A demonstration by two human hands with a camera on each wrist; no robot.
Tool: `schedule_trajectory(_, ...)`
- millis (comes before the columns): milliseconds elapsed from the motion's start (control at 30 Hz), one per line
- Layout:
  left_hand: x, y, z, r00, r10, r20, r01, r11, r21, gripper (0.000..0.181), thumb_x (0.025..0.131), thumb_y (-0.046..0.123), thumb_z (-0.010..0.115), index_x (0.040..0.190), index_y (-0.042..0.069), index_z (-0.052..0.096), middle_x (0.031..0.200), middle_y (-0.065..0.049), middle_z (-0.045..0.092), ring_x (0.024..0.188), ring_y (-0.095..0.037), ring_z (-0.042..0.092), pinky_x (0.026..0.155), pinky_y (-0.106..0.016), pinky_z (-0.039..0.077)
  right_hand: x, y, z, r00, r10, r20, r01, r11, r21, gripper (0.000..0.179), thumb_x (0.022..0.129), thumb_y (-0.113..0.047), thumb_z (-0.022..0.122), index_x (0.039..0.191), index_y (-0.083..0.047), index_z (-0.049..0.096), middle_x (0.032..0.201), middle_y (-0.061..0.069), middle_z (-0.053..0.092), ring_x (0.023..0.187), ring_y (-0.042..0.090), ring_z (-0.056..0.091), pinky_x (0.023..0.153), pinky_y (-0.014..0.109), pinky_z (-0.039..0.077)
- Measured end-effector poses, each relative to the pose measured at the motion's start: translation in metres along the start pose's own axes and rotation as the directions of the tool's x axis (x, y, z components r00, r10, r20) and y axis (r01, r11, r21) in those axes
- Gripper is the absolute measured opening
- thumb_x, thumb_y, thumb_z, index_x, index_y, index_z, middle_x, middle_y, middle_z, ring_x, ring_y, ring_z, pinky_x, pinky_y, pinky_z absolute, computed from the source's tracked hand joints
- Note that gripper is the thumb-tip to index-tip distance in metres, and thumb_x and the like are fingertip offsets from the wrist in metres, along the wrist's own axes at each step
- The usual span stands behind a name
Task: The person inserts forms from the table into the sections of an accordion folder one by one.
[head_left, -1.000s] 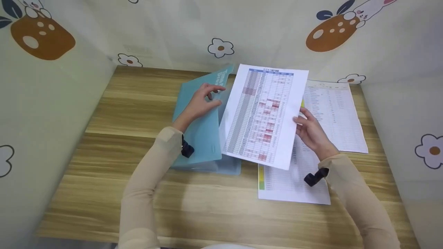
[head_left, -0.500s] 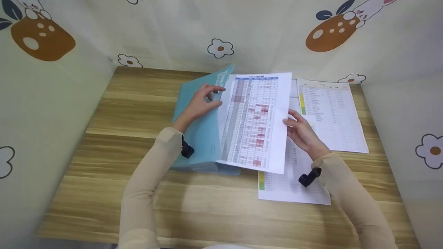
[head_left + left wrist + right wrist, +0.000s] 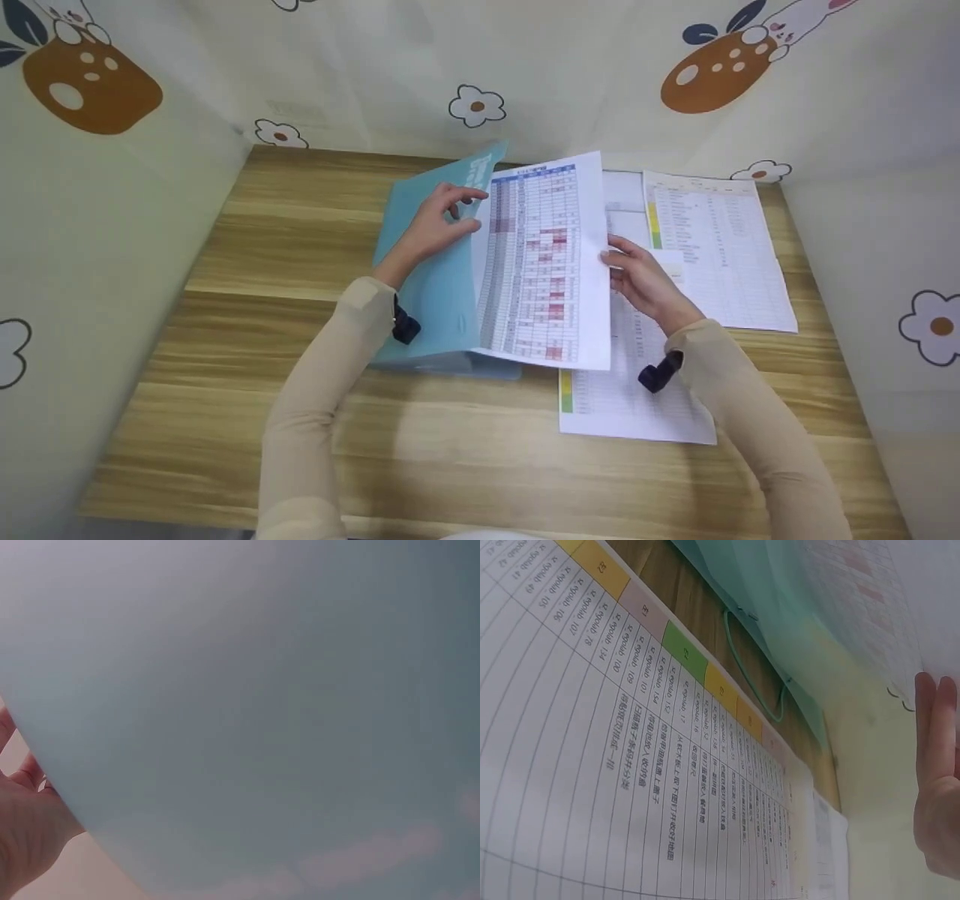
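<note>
Two hands attend to one teal plastic folder (image 3: 431, 307), taken here as the landmark. The folder rests on the wood-grain table (image 3: 225, 360), its cover tilted up so that an opening faces right.

The left hand (image 3: 429, 226) is at the cover's raised edge. Forefinger and thumb are bent, with a gap visible between their tips; whether the other fingers clasp the cover cannot be told, as the left wrist view shows chiefly a blurred surface partly hiding the hand. Its placing is judged to serve one purpose — propping the cover so the opening stays accessible.

The right hand (image 3: 643, 279), right of the folder, has a closed pinch on the right edge of a printed spreadsheet page (image 3: 544, 262). The page's left margin is behind the lifted cover; its remainder projects right of the folder, raised off the table. Gripping the far edge appears to leave the inserted side free of fingers.

Two further printed sheets are noted: a lower sheet (image 3: 637, 420) right of the folder, partly covered by the raised page, and an upper sheet (image 3: 731, 262) farther right. The right wrist view also records a thin teal cord (image 3: 744, 671) beside the folder — its function undetermined.
</note>
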State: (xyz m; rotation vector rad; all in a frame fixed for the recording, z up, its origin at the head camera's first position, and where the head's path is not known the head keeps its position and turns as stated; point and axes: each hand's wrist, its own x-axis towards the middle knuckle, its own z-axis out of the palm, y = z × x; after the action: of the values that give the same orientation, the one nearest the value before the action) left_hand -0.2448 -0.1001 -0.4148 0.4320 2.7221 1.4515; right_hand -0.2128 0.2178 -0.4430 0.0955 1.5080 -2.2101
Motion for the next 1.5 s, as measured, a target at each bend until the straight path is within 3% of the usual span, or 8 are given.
schedule_trajectory(267,-0.001,-0.001,0.000,1.000,0.006,0.008,-0.006,1.000,-0.024,0.037,0.079,0.020,0.059,0.115,0.018,0.057,0.105,-0.002,0.044,0.085,-0.017,0.039,0.071,-0.030,0.034,0.013,-0.002,0.004,1.000,0.009,-0.023,-0.009,1.000,-0.023,0.047,0.089,-0.005,0.048,0.132,-0.001,0.031,0.110,0.011,0.053,0.091,0.022,0.058,0.074,0.030,0.046)
schedule_trajectory(467,0.000,-0.001,0.001,1.000,0.004,0.003,-0.004,1.000,-0.031,0.037,0.078,0.018,0.060,0.115,0.018,0.058,0.105,-0.001,0.044,0.086,-0.017,0.039,0.071,-0.029,0.034,0.022,0.000,0.010,1.000,-0.007,-0.024,0.007,1.000,0.022,0.046,0.089,-0.002,0.047,0.132,0.001,0.032,0.107,0.012,0.054,0.089,0.022,0.058,0.072,0.029,0.046)
schedule_trajectory(1067,0.001,-0.001,0.002,0.999,0.040,0.007,-0.039,0.999,-0.023,0.037,0.078,0.017,0.060,0.114,0.017,0.058,0.106,-0.002,0.044,0.086,-0.017,0.040,0.073,-0.030,0.034,0.037,0.010,0.037,1.000,0.004,-0.031,-0.003,1.000,0.020,0.045,0.089,-0.003,0.046,0.132,-0.001,0.033,0.110,0.013,0.052,0.089,0.022,0.058,0.073,0.030,0.046)
schedule_trajectory(1300,0.001,-0.002,0.003,0.998,0.064,-0.003,-0.064,0.998,-0.011,0.037,0.077,0.018,0.059,0.113,0.014,0.059,0.103,-0.005,0.046,0.082,-0.018,0.040,0.071,-0.030,0.033,0.039,0.021,0.043,0.999,0.023,-0.036,-0.025,0.998,-0.054,0.046,0.089,-0.007,0.047,0.133,-0.004,0.033,0.109,0.015,0.053,0.087,0.024,0.059,0.071,0.031,0.046)
schedule_trajectory(1500,0.001,-0.002,0.003,0.999,0.035,0.001,-0.035,0.999,-0.007,0.038,0.076,0.020,0.060,0.114,0.016,0.059,0.103,-0.001,0.044,0.084,-0.016,0.039,0.070,-0.029,0.033,0.035,0.027,0.045,0.999,0.040,-0.026,-0.044,0.985,-0.165,0.049,0.089,-0.016,0.051,0.134,-0.009,0.033,0.113,0.017,0.052,0.092,0.026,0.058,0.073,0.032,0.046)
